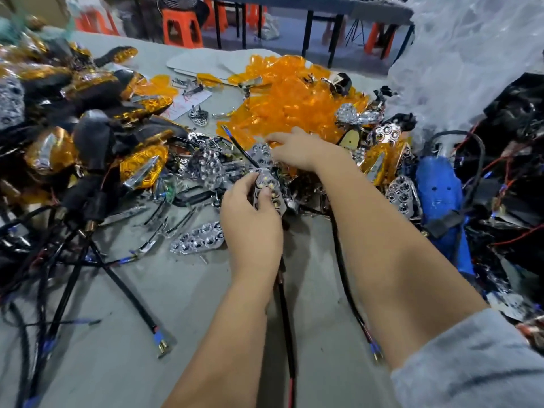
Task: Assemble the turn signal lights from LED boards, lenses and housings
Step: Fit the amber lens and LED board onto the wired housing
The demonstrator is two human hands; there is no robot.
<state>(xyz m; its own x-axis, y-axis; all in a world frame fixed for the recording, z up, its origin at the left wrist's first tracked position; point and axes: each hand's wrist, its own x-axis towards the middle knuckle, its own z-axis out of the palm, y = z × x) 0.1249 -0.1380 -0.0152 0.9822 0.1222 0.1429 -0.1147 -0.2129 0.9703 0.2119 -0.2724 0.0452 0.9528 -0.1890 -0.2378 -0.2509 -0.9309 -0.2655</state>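
Observation:
My left hand (250, 219) grips a chrome reflector with an LED board (272, 191) at the table's middle, thumb pressed on its face. A black cable runs from it toward me. My right hand (297, 150) reaches just beyond, fingers curled onto another chrome reflector piece (262, 153) in the pile. Behind my hands lies a heap of amber lenses (294, 95). Assembled turn signals with black housings (97, 134) and amber lenses are stacked at the left.
Loose chrome reflectors (200, 238) and black cables with blue connectors (160, 343) lie on the grey table. A blue tool (438, 192) and tangled wired parts sit at the right. Clear plastic wrap is at the back right, orange stools behind.

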